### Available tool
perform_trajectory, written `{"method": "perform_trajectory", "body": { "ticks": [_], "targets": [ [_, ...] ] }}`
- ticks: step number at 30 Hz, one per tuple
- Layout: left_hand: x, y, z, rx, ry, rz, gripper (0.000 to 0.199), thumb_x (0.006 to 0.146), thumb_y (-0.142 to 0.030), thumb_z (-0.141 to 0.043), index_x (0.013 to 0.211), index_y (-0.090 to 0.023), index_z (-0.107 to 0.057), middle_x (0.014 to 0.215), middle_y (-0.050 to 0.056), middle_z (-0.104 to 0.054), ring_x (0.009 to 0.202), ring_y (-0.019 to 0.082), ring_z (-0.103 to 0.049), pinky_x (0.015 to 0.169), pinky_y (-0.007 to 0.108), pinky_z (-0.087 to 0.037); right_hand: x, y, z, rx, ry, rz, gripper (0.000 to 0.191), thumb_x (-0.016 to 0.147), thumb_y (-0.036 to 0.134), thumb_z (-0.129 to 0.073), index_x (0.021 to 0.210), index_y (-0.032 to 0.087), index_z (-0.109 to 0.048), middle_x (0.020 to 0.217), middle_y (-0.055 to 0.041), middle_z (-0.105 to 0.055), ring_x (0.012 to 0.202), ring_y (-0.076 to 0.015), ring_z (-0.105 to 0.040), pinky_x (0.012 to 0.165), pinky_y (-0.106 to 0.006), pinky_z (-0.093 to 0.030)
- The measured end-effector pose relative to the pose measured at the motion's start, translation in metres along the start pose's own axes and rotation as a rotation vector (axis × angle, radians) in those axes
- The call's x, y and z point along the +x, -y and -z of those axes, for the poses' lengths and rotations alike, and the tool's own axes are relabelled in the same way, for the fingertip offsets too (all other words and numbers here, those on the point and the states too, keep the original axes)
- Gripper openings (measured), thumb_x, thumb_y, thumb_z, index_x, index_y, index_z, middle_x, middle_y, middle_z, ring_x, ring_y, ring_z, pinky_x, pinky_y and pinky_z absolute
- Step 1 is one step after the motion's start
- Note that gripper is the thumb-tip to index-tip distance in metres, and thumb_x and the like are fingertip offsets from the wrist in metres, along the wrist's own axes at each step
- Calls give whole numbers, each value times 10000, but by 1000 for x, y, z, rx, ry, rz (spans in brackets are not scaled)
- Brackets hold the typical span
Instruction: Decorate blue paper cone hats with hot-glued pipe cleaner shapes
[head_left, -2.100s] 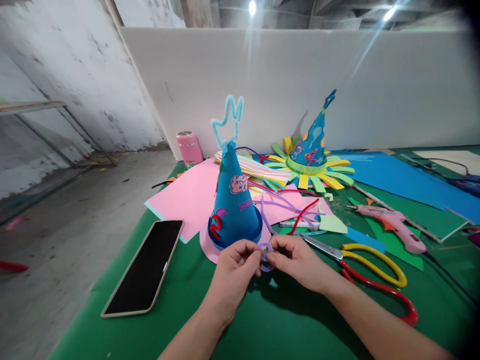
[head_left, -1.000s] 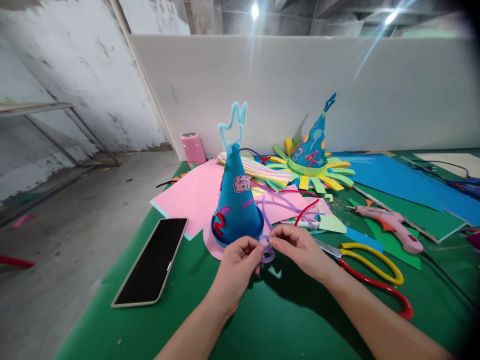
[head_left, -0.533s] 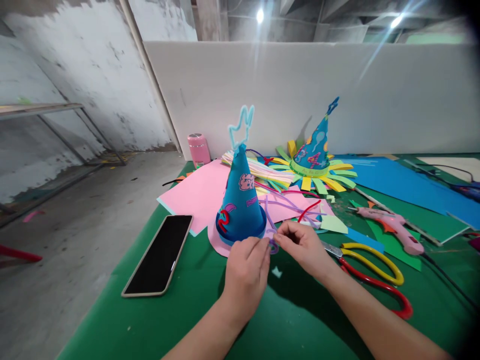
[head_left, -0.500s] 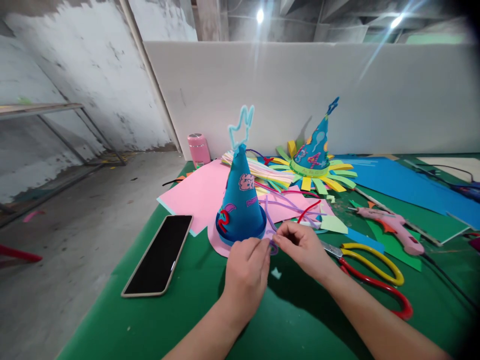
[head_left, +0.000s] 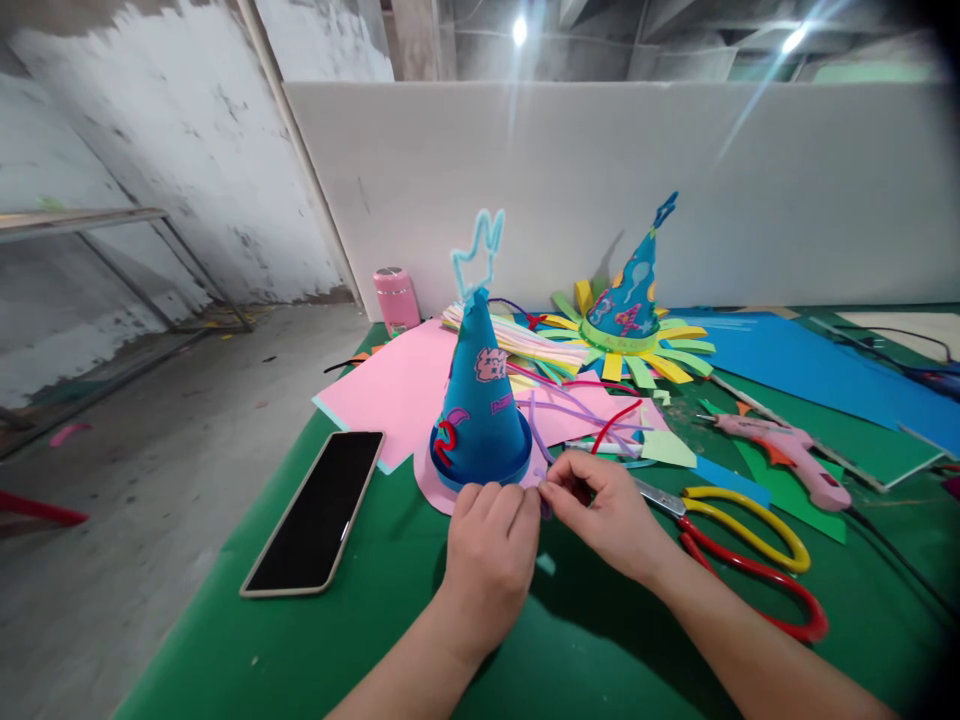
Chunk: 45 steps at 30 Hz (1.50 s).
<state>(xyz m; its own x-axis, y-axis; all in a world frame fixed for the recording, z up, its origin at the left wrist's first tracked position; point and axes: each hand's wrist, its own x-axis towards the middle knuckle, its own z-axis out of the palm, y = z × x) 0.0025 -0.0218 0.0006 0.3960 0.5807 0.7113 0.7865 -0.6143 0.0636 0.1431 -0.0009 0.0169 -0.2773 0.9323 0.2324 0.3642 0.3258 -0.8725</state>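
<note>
The left hand (head_left: pixel 493 555), back up and fingers curled, closes on one end of a small purple stem (head_left: pixel 546 508); the right hand (head_left: pixel 592 500) pinches the other end between thumb and index finger. The stem is mostly hidden by the fingers, so its shape is unclear. It is just in front of the blue hat (head_left: pixel 484 400), near the right part of its pink brim (head_left: pixel 431 485). The hat stands upright on the green worktop (head_left: pixel 337 650), with a pale blue star (head_left: pixel 475 258) at its tip.

To the left of the hands lies a phone (head_left: pixel 315 515); to the right, the scissors (head_left: pixel 750 540), with the glue gun (head_left: pixel 784 445) beyond them. Behind the hands are loose purple and red stems (head_left: pixel 574 407). Farther back stand a pink bottle (head_left: pixel 397 302) and a second hat (head_left: pixel 628 298), which is ringed by yellow and green strips (head_left: pixel 675 368).
</note>
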Motion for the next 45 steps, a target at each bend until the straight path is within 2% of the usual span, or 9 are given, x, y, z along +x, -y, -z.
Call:
{"method": "perform_trajectory", "body": {
  "ticks": [9,19,23,26,29,36,40,43,45],
  "targets": [
    [-5,1,-4,-89,-16,65,135,787,-109,-457,864,-115,-567,710,69,-608,646,163,-544,572,294,-390,0,0,2,-6,13,0,116,758,183,-486,643,167,-489,562,27,-477,507,-93,-426,478,-198,-352],
    [-2,2,-1,-122,-18,78,108,766,-99,-480,743,-122,-582,651,53,-609,580,144,-517,544,287,-369,-1,-3,0,9,20,3,117,764,186,-486,649,164,-494,570,31,-473,507,-85,-420,468,-184,-345],
    [-2,1,-2,-181,-46,127,105,749,-92,-492,743,-134,-588,653,47,-611,602,146,-527,561,281,-385,-1,0,0,40,20,17,116,770,197,-495,661,162,-514,573,35,-479,506,-82,-424,470,-180,-345],
    [0,0,-2,-282,-83,238,106,736,-95,-502,752,-146,-594,674,42,-612,620,140,-527,577,265,-402,-1,2,2,108,29,33,114,789,219,-488,706,162,-542,611,25,-509,552,-90,-459,513,-183,-370],
    [3,1,1,-446,-65,415,115,740,-101,-488,706,-155,-584,651,21,-576,587,117,-502,549,232,-397,-1,0,4,167,16,0,146,817,250,-458,801,169,-578,697,2,-563,617,-104,-494,553,-191,-394],
    [12,3,10,-991,14,870,72,712,-195,-559,661,-154,-592,581,-26,-471,497,75,-393,465,198,-322,4,-1,12,105,-69,-22,180,816,280,-449,824,168,-590,750,-24,-602,669,-135,-538,607,-228,-435],
    [16,2,10,-1244,-1,1108,77,664,-215,-615,642,-142,-611,593,-25,-476,484,57,-383,458,186,-308,-8,-4,46,-63,-184,-74,192,796,305,-466,892,183,-579,795,-29,-605,690,-148,-553,607,-236,-447],
    [18,3,10,-1304,6,1188,83,629,-223,-647,633,-143,-624,581,-27,-484,477,54,-386,463,182,-314,-36,-21,79,-279,-221,-213,225,789,336,-471,947,193,-544,767,-28,-601,669,-159,-555,590,-254,-458],
    [19,5,10,-1316,21,1211,95,606,-228,-668,625,-144,-628,570,-29,-488,472,53,-386,459,178,-311,-58,-38,99,-388,-251,-288,260,792,348,-466,993,191,-516,795,-43,-610,721,-179,-570,643,-286,-471]
  ]
}}
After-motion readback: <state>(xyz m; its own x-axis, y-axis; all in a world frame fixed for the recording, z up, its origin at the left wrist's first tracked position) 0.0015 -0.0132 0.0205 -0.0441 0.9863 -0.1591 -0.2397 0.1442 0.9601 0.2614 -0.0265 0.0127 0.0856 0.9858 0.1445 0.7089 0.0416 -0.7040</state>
